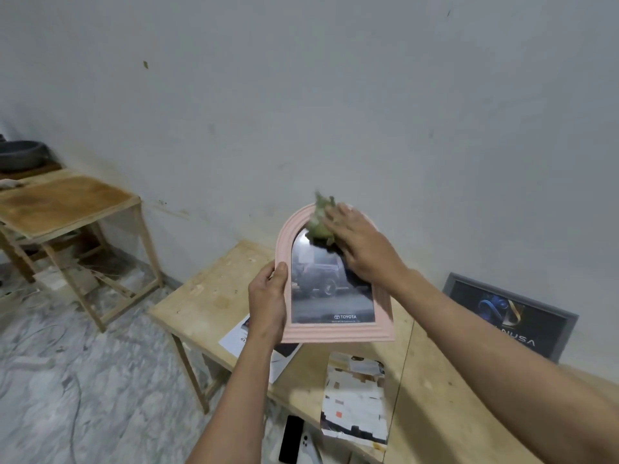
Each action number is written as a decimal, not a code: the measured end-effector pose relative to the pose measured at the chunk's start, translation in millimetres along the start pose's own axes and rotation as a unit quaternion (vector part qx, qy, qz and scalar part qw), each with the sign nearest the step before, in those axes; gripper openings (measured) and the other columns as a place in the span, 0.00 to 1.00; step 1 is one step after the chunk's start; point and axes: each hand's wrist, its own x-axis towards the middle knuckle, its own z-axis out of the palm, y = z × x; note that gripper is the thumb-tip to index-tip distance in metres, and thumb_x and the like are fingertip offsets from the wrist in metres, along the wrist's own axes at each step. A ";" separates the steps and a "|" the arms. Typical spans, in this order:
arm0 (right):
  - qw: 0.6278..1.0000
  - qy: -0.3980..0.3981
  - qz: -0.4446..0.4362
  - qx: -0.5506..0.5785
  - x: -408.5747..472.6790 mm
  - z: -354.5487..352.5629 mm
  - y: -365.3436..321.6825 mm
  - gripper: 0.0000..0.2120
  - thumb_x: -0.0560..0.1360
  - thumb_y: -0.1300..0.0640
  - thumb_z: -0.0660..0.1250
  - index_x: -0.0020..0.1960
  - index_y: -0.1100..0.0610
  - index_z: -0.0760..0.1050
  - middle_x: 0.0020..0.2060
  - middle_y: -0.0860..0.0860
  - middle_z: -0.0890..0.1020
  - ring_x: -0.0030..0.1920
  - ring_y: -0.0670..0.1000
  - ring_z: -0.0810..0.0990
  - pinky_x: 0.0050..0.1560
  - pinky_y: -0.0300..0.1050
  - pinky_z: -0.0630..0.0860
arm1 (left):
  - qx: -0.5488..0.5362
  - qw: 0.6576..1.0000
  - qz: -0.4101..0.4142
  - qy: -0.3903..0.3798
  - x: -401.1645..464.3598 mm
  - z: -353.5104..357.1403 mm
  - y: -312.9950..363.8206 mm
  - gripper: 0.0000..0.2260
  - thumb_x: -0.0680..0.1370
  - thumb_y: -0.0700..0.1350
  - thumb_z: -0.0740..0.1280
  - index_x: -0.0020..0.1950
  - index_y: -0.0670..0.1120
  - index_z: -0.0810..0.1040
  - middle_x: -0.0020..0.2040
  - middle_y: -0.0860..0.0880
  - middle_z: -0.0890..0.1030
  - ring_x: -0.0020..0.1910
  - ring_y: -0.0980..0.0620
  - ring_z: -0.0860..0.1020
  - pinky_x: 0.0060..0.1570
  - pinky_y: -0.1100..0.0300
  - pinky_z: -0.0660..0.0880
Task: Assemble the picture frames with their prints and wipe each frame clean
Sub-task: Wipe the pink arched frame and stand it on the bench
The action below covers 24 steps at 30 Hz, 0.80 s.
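I hold a pink arched picture frame [335, 331] upright above the wooden table [432, 413]. A dark print of a car marked TOYOTA [330, 293] sits inside it behind the glazing. My left hand [268, 303] grips the frame's left edge, thumb on the front. My right hand [361, 246] presses a crumpled green cloth [320, 222] against the top of the arch, covering the frame's upper right. A grey rectangular frame with a dark blue print [512, 316] leans against the wall at the right.
Loose printed sheets [355, 400] and a white paper [234, 339] lie on the table. A phone [294, 440] lies at the table's near edge. A second wooden table [63, 202] stands at the left over a marble floor. A dark bowl [20, 155] rests far left.
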 end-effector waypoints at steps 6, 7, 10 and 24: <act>0.975 -0.171 -0.098 0.099 -92.8 41.0 -41.7 0.23 0.81 0.52 0.53 0.75 0.51 0.63 0.75 0.43 0.60 0.77 0.45 0.54 0.76 0.49 0.58 | -0.018 0.999 0.000 0.041 17.4 -10.9 11.0 0.09 0.83 0.44 0.63 0.49 0.48 0.83 0.41 0.51 0.84 0.39 0.54 0.81 0.39 0.62 0.78; 0.972 -0.183 -0.094 0.117 -98.3 39.8 -45.2 0.22 0.82 0.50 0.53 0.75 0.50 0.63 0.75 0.42 0.60 0.76 0.44 0.55 0.76 0.50 0.59 | -0.007 0.999 -0.002 0.034 17.9 -11.8 9.9 0.09 0.83 0.45 0.63 0.49 0.47 0.83 0.42 0.49 0.85 0.40 0.53 0.82 0.41 0.59 0.79; 0.979 -0.121 -0.034 0.161 -77.0 15.1 -41.0 0.23 0.81 0.59 0.59 0.74 0.46 0.64 0.75 0.40 0.60 0.75 0.42 0.58 0.75 0.47 0.61 | 0.002 1.000 -0.005 0.030 15.1 -12.1 4.0 0.10 0.82 0.47 0.63 0.50 0.48 0.83 0.45 0.45 0.84 0.45 0.46 0.80 0.49 0.50 0.78; 0.965 -0.196 -0.107 0.140 -74.9 33.1 -78.3 0.17 0.79 0.58 0.62 0.68 0.53 0.74 0.70 0.46 0.72 0.73 0.46 0.65 0.75 0.50 0.61 | -0.030 0.999 -0.028 -0.018 16.9 -16.6 26.1 0.08 0.79 0.43 0.66 0.48 0.42 0.83 0.45 0.39 0.84 0.43 0.45 0.79 0.46 0.50 0.75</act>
